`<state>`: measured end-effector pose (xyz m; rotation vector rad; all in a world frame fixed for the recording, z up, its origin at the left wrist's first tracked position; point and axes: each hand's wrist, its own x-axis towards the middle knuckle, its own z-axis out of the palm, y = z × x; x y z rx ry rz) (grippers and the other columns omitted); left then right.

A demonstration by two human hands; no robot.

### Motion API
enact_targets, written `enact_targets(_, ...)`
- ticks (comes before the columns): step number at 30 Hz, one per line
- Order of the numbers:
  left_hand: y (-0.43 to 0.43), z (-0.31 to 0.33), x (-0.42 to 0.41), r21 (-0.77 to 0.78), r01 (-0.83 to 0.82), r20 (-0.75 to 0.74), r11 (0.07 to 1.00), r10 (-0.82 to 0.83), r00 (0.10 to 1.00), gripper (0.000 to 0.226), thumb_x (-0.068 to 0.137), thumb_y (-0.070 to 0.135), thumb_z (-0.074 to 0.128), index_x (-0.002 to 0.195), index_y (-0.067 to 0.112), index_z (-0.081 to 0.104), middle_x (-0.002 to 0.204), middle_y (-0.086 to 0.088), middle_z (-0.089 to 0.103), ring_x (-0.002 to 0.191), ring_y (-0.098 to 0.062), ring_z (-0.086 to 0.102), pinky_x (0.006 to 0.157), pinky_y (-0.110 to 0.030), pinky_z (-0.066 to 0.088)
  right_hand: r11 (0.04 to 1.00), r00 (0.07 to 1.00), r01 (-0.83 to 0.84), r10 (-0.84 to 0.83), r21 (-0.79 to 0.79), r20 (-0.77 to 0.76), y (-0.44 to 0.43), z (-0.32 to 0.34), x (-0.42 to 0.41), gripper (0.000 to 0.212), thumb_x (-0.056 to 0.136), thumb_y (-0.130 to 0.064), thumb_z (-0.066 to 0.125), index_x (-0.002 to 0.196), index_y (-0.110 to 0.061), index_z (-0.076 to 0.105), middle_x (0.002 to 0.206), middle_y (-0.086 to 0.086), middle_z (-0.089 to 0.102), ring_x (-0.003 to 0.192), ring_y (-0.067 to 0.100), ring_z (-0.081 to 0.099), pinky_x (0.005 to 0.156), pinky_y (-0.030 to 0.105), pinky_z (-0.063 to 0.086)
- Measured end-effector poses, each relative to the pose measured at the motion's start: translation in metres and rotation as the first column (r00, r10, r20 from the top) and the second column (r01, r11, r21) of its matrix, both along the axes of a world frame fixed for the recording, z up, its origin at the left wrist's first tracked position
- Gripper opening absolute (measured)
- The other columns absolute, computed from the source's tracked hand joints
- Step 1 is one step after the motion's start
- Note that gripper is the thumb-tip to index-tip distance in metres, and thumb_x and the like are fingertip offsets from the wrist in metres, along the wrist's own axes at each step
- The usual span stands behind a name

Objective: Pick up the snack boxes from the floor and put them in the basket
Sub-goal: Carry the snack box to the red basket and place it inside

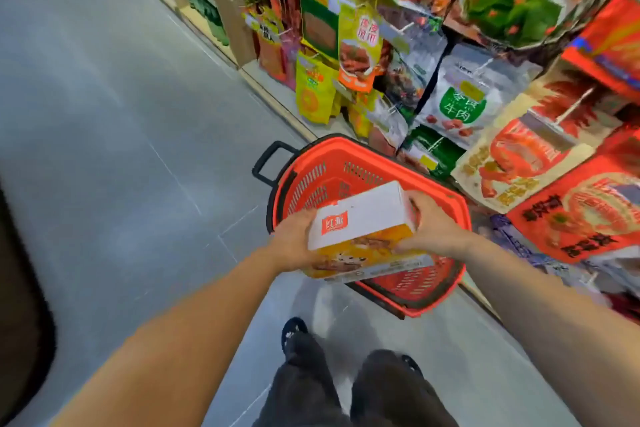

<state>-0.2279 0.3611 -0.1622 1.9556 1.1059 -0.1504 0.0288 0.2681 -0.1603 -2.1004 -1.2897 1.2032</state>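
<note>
A white and yellow snack box (363, 230) with a red logo is held flat above the near part of the red basket (313, 180). My left hand (292, 241) grips the box's left end. Gripping the right end is my right hand (431, 224). The basket stands on the grey floor beside the shelf, with a black handle (268, 161) at its far left. What shows of the basket's inside is bare mesh wall; the box hides much of it.
Shelving packed with hanging snack bags (356, 45) runs along the right side, close behind the basket. Grey tiled floor (121, 149) spreads to the left. My legs and dark shoes (294, 331) are below the basket. A dark edge (20, 322) is at lower left.
</note>
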Motion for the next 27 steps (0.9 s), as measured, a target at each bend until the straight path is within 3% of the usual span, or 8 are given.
enact_targets(3,0.028,-0.027,0.017,-0.131,-0.036,0.041,0.991,0.042,0.998,0.065,0.078,0.03,0.061,0.139,0.015,0.044,0.138,-0.007,0.051,0.128,-0.026,0.049,0.108,-0.035,0.04,0.997,0.978,0.055,-0.063,0.045,0.201,0.035,-0.011,-0.019,0.087,0.036,-0.038,0.085,0.114,-0.024,0.048,0.109,0.001,0.051,0.104,0.025,0.051,0.086,0.038,0.046)
enact_targets(6,0.048,-0.047,0.04,-0.214,-0.089,0.069,0.973,0.106,0.992,0.065,0.091,0.02,0.059,0.148,0.011,0.03,0.147,-0.007,0.04,0.136,-0.021,0.039,0.105,-0.021,0.032,0.998,0.94,0.068,-0.06,-0.013,0.336,0.065,-0.034,-0.025,0.102,0.034,-0.054,0.078,0.125,-0.024,0.044,0.12,0.002,0.05,0.113,0.029,0.05,0.09,0.042,0.047)
enact_targets(9,0.076,-0.076,0.064,-0.327,-0.092,0.057,0.94,0.117,0.992,0.047,0.095,0.016,0.054,0.139,0.004,0.04,0.121,-0.002,0.044,0.114,-0.01,0.042,0.083,-0.018,0.032,0.993,0.878,0.075,-0.024,-0.089,0.479,0.098,-0.068,-0.03,0.103,0.048,-0.057,0.08,0.133,-0.022,0.034,0.13,0.002,0.04,0.122,0.029,0.04,0.097,0.046,0.041)
enact_targets(11,0.096,-0.109,0.075,-0.38,-0.103,-0.001,0.919,0.111,0.994,0.032,0.099,0.022,0.048,0.128,0.008,0.049,0.116,0.002,0.047,0.113,-0.014,0.04,0.084,-0.026,0.038,0.986,0.859,0.07,0.016,-0.149,0.511,0.122,-0.106,-0.031,0.099,0.052,-0.062,0.077,0.131,-0.024,0.032,0.131,-0.001,0.037,0.123,0.027,0.038,0.097,0.049,0.038)
enact_targets(15,0.137,-0.176,0.09,-0.377,-0.139,-0.077,0.916,0.118,0.99,0.046,0.101,0.021,0.04,0.143,0.003,0.035,0.151,-0.011,0.035,0.124,-0.019,0.044,0.093,-0.026,0.035,0.97,0.87,0.088,0.036,-0.227,0.492,0.166,-0.185,-0.026,0.099,0.056,-0.06,0.076,0.135,-0.023,0.03,0.136,-0.001,0.037,0.126,0.028,0.037,0.099,0.048,0.037)
enact_targets(25,0.198,-0.339,0.104,-0.26,-0.19,-0.17,0.947,0.149,0.974,0.03,0.099,0.017,0.041,0.118,0.0,0.058,0.116,-0.019,0.062,0.11,-0.031,0.059,0.095,-0.035,0.044,0.873,0.932,-0.119,0.262,-0.474,0.248,0.255,-0.35,0.0,0.104,0.047,-0.056,0.082,0.136,-0.023,0.039,0.135,0.003,0.046,0.129,0.028,0.04,0.103,0.039,0.04)
enact_targets(26,0.205,-0.351,0.11,-0.197,-0.26,-0.168,0.945,0.228,0.959,0.031,0.098,0.013,0.038,0.11,0.001,0.064,0.106,-0.017,0.065,0.098,-0.029,0.063,0.087,-0.033,0.048,0.874,0.943,-0.151,0.268,-0.462,0.198,0.266,-0.363,0.008,0.097,0.05,-0.054,0.084,0.133,-0.023,0.045,0.131,0.003,0.052,0.125,0.026,0.045,0.101,0.034,0.041)
enact_targets(27,0.215,-0.354,0.119,-0.341,-0.357,-0.149,0.87,0.325,0.934,0.036,0.09,0.007,0.035,0.093,0.002,0.071,0.089,-0.016,0.068,0.079,-0.029,0.065,0.07,-0.029,0.053,0.881,0.963,-0.169,0.242,-0.443,0.115,0.275,-0.371,0.015,0.088,0.056,-0.048,0.085,0.132,-0.022,0.049,0.126,0.001,0.056,0.121,0.021,0.05,0.096,0.029,0.042)
